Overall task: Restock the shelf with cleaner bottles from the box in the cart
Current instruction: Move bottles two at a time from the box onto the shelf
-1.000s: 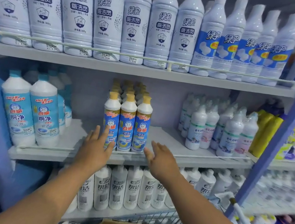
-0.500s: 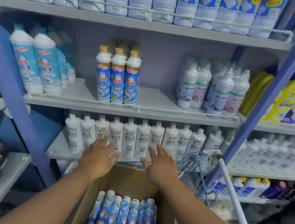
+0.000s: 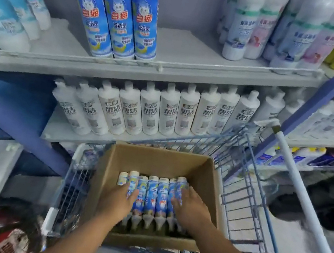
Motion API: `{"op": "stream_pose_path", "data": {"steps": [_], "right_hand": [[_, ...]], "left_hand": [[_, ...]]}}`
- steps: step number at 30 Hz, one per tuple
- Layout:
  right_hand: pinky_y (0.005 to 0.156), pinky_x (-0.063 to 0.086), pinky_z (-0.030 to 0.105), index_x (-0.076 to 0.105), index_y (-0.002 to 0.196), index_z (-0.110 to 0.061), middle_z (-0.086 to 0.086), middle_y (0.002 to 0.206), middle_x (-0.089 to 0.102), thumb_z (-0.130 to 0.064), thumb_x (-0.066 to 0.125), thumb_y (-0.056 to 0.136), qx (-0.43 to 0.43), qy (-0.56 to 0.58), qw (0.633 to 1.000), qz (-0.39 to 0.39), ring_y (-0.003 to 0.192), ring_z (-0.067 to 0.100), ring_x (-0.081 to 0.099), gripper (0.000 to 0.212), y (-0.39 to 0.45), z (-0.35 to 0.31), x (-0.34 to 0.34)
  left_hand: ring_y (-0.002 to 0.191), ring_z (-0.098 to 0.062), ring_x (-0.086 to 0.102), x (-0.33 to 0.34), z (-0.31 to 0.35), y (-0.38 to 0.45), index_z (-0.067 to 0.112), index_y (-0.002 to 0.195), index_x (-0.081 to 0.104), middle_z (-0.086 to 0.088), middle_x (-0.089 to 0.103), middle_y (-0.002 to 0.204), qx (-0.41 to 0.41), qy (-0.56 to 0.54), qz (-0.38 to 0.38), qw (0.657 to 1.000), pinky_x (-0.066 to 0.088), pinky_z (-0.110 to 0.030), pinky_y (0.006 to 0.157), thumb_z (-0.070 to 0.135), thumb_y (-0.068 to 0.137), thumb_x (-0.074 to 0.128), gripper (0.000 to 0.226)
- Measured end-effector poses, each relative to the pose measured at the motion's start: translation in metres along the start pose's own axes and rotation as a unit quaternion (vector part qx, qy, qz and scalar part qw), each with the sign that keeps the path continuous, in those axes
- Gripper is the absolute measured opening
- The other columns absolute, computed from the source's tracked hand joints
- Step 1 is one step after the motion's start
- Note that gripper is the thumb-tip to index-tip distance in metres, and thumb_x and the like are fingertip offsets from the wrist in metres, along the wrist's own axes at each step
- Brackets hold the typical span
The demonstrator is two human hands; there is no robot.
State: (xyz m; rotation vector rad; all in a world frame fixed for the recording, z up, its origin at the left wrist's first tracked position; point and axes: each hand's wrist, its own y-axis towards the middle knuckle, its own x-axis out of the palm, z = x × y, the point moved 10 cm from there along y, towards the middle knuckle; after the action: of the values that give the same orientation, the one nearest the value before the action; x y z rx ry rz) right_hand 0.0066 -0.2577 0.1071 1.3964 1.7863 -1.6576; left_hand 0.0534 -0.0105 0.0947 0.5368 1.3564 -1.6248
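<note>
Down inside the open brown cardboard box (image 3: 156,162), which sits in the blue wire shopping cart (image 3: 249,185), seven blue-labelled cleaner bottles (image 3: 151,199) lie side by side in one row, bases toward the shelves and necks toward the person. Both bare hands reach in, palms down. The left hand (image 3: 118,201) lies flat with spread fingers across the row's left end; the right hand (image 3: 190,208) lies the same way across its right end. Neither hand has closed around a bottle. On the grey metal shelf (image 3: 197,51) above, three matching upright bottles (image 3: 117,10) form the front row at its rail. One level lower, ten white bottles (image 3: 164,110) show in a line.
</note>
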Motion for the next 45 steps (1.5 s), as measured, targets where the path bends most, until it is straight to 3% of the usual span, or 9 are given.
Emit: {"op": "stream_pose_path", "data": {"steps": [5,9,15,19,23,28,33,41,45], "right_hand": [[0.098,0.044,0.039,0.039,0.145,-0.010,0.023,0.141,0.049,-0.058,-0.005,0.093,0.085,0.154,0.981,-0.079,0.123,0.035,0.054,0.083,0.045,0.032,0.084],[0.088,0.035,0.030,0.051,0.139,-0.011,0.016,0.141,0.053,-0.054,0.028,0.102,0.178,0.220,0.953,-0.109,0.130,0.030,0.051,0.061,0.065,0.056,0.121],[0.109,0.037,0.035,0.051,0.143,-0.013,0.018,0.148,0.049,-0.055,0.023,0.105,0.279,0.285,0.904,-0.154,0.132,0.030,0.048,0.063,0.102,0.088,0.172],[0.109,0.038,0.035,0.048,0.145,-0.013,0.017,0.148,0.048,-0.051,0.027,0.106,0.329,0.339,0.864,-0.175,0.132,0.032,0.047,0.059,0.124,0.107,0.205],[0.097,0.043,0.032,0.055,0.131,-0.009,0.013,0.136,0.056,-0.045,0.049,0.101,0.350,0.368,0.842,-0.184,0.120,0.029,0.055,0.048,0.147,0.120,0.228],[0.072,0.054,0.035,0.063,0.106,-0.012,0.006,0.091,0.066,-0.027,0.074,0.089,0.349,0.393,0.835,-0.163,0.084,0.023,0.063,0.025,0.164,0.129,0.246],[0.077,0.058,0.042,0.049,0.125,-0.010,0.010,0.105,0.065,-0.028,0.082,0.080,0.370,0.424,0.817,-0.126,0.087,0.029,0.066,0.059,0.169,0.137,0.253],[0.064,0.053,0.034,0.055,0.123,-0.018,0.009,0.113,0.066,-0.044,0.078,0.082,0.344,0.473,0.791,-0.178,0.098,0.029,0.065,0.054,0.142,0.097,0.226],[0.063,0.056,0.033,0.059,0.115,-0.012,0.010,0.105,0.069,-0.037,0.081,0.081,0.360,0.534,0.750,-0.152,0.090,0.026,0.068,0.047,0.122,0.077,0.203]], "left_hand": [[0.106,-0.030,0.064,0.073,-0.048,0.050,0.023,0.119,0.067,-0.009,0.070,0.116,-0.086,-0.111,-0.097,0.985,0.050,-0.040,0.096,0.081,0.084,0.023,0.081],[0.101,-0.027,0.064,0.118,-0.075,0.070,0.015,0.128,0.061,-0.009,0.067,0.119,-0.194,-0.301,-0.141,0.923,0.050,-0.034,0.089,0.062,0.093,0.047,0.060],[0.095,-0.028,0.062,0.172,-0.109,0.091,0.020,0.130,0.053,-0.010,0.065,0.117,-0.340,-0.421,-0.094,0.835,0.050,-0.036,0.070,0.061,0.089,0.059,0.058],[0.118,-0.034,0.055,0.193,-0.106,0.106,0.012,0.140,0.044,-0.017,0.054,0.136,-0.371,-0.434,-0.077,0.817,0.046,-0.046,0.101,0.046,0.092,0.063,0.062],[0.136,-0.033,0.040,0.214,-0.104,0.118,0.006,0.148,0.036,-0.019,0.040,0.150,-0.379,-0.412,-0.103,0.822,0.034,-0.040,0.107,0.035,0.099,0.057,0.061],[0.123,-0.034,0.051,0.238,-0.118,0.132,0.010,0.140,0.047,-0.016,0.053,0.135,-0.366,-0.414,-0.088,0.829,0.043,-0.045,0.104,0.023,0.090,0.071,0.057],[0.117,-0.035,0.056,0.236,-0.124,0.132,0.008,0.137,0.050,-0.017,0.058,0.130,-0.365,-0.399,-0.062,0.839,0.046,-0.042,0.090,0.023,0.084,0.078,0.062],[0.094,-0.021,0.052,0.186,-0.088,0.120,0.005,0.124,0.054,-0.006,0.060,0.111,-0.282,-0.349,-0.087,0.889,0.039,-0.029,0.081,0.032,0.082,0.079,0.056],[0.105,-0.030,0.059,0.159,-0.076,0.111,0.007,0.126,0.060,-0.010,0.062,0.117,-0.286,-0.355,-0.077,0.887,0.051,-0.036,0.089,0.064,0.078,0.068,0.075]]}}
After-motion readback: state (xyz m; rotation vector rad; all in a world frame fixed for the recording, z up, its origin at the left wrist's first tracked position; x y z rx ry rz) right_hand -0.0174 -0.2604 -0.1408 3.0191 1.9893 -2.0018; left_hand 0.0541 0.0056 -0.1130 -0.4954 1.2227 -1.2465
